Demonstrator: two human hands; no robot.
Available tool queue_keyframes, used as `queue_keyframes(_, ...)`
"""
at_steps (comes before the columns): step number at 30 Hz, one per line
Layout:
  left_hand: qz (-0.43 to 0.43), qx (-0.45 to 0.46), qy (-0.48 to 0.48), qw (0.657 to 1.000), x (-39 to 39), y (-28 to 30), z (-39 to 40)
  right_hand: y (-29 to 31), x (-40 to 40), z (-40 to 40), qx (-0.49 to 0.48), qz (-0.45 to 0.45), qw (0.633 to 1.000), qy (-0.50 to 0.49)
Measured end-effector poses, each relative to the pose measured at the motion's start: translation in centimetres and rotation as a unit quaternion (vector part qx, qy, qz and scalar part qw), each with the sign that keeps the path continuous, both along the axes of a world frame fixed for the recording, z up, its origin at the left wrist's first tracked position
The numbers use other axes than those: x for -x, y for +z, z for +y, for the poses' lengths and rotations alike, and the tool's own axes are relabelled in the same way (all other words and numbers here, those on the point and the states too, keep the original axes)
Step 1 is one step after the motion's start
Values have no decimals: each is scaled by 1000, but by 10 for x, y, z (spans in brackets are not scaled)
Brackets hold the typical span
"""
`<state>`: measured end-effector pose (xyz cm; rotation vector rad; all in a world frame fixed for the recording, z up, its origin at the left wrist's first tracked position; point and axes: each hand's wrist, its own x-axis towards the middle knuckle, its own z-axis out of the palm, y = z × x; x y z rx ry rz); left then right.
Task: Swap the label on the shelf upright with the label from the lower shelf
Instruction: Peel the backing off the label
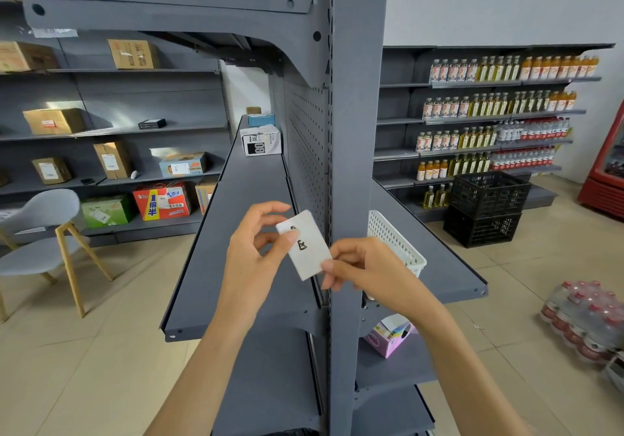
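Observation:
A white label card [305,245] with black characters is held tilted in front of the grey shelf upright [351,165]. My left hand [256,250] pinches its upper left edge with thumb and fingers. My right hand [358,267] grips its lower right corner. The card hangs just left of the upright, above the grey middle shelf [236,233]. A lower shelf [270,385] lies beneath my forearms; no other label shows on it or on the upright.
A white plastic basket [398,243] sits on the shelf right of the upright, a pink box [388,337] below it. Boxes [260,140] stand farther along the middle shelf. Black crates [486,209], bottle packs [584,321] and a grey chair [37,233] stand on the floor.

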<state>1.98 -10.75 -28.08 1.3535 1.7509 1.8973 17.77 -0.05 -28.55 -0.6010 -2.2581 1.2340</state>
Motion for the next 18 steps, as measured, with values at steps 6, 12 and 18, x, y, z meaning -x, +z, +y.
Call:
queue_keyframes(6, -59, 47, -63, 995, -7, -6, 0, 2, 2, -1, 4, 33, 999, -16)
queue_keyframes(12, -67, 38, -42, 996, 0, -3, 1, 1, -1, 4, -15, 45, 999, -19)
queue_keyframes(18, -53, 42, -46, 997, 1, -3, 0, 1, -2, 4, -27, 47, 999, -1)
